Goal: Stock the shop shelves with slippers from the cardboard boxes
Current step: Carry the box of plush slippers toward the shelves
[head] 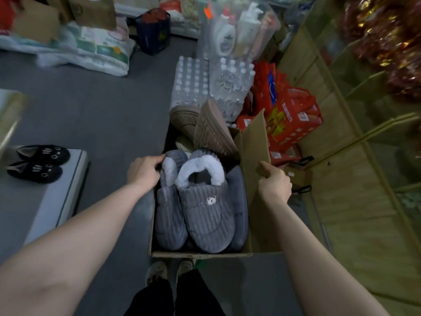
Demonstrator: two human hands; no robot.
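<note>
The left grip (144, 171) curls closed over the box (200, 254) at its left wall, touching grey slippers (205, 206). The right grip (274, 185) clasps the upright flap (255, 144).

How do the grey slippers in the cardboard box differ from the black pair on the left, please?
The grey slippers are ribbed, with white fleece collars and a bear patch; the black pair bears cat-face marks. The grey slippers lie in the cardboard box; the black pair sits on a white surface. Both are closed-toe.
</note>
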